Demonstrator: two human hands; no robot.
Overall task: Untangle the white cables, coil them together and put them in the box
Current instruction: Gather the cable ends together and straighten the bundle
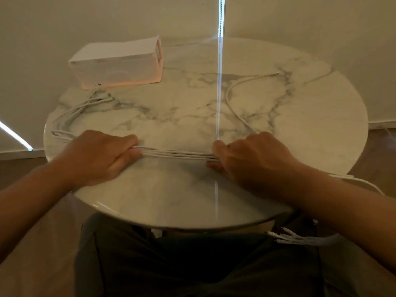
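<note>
Head view, left to right: white cables [175,154], ends fanned near box [116,63] at far left; left hand [96,156] and right hand [248,156] grip the bundle, stretched straight across the tabletop [300,125], likely aligning strands for coiling.

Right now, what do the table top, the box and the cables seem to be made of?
Table top: polished marble or a marble look, white with grey veins and glossy reflections. Box: perhaps thin white card or plastic; a pinkish glow shows at its walls. Cables: white flexible sheath, probably plastic, curving softly.
</note>
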